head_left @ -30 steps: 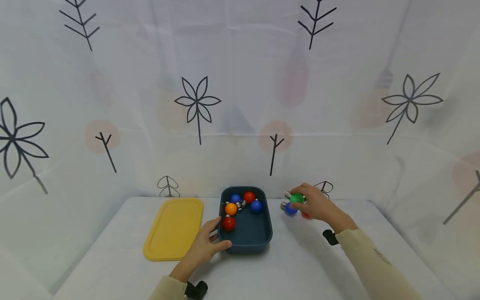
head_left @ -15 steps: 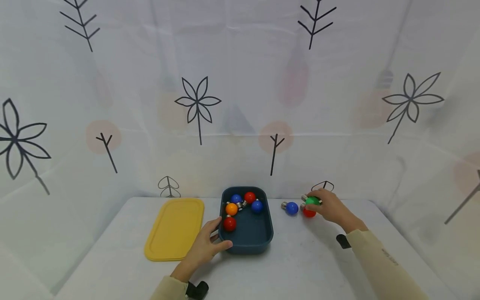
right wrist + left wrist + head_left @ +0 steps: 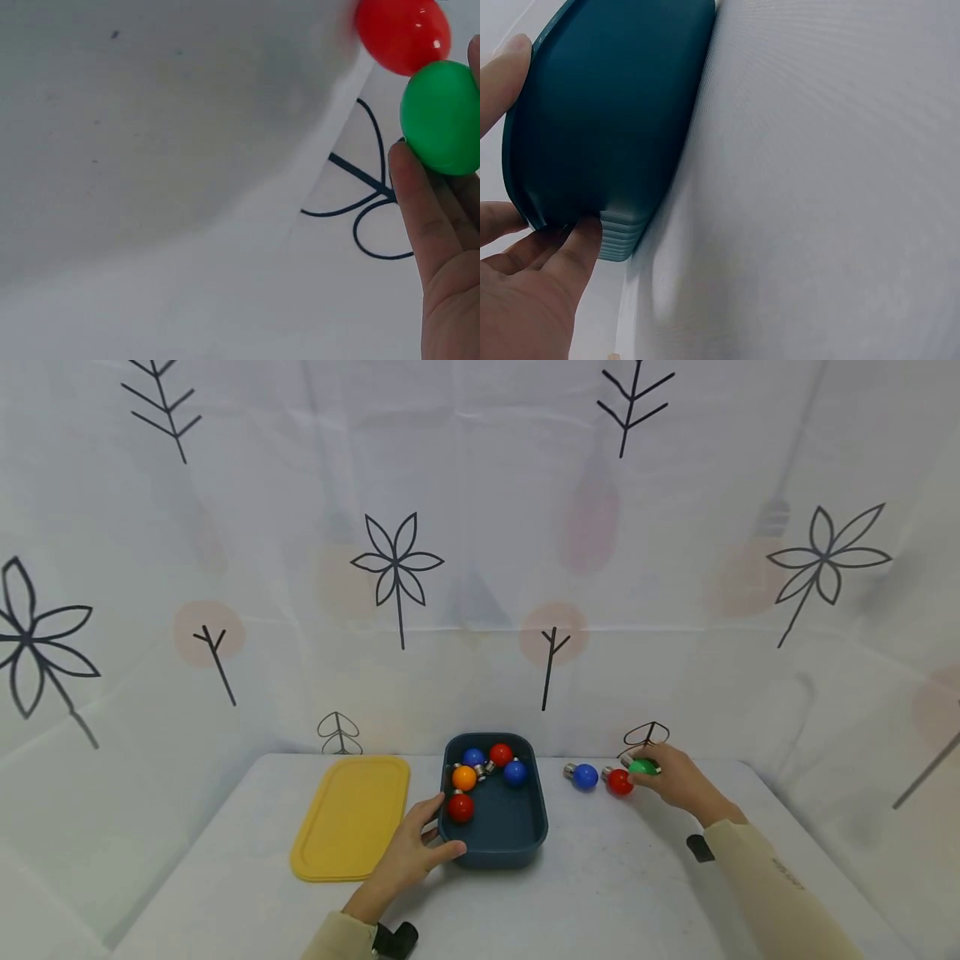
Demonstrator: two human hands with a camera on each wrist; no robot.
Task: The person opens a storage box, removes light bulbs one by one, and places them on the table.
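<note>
Head view — the right hand (image 3: 678, 782) pinches a green light bulb (image 3: 642, 767), red bulb (image 3: 619, 782) and blue bulb (image 3: 587, 777) to its left — while the left hand (image 3: 408, 850) grips a dark-blue tub (image 3: 501, 833) on its right.

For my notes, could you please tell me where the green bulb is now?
In the head view, the right hand holds the green bulb to the right of the dark tray, beside the loose red bulb.

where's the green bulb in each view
Head: the green bulb is right of centre, in the lower half, held by the right hand.
Left wrist: not in it.
Right wrist: upper right, at the edge.
Shared landmark, head and right wrist: the red bulb.
</note>
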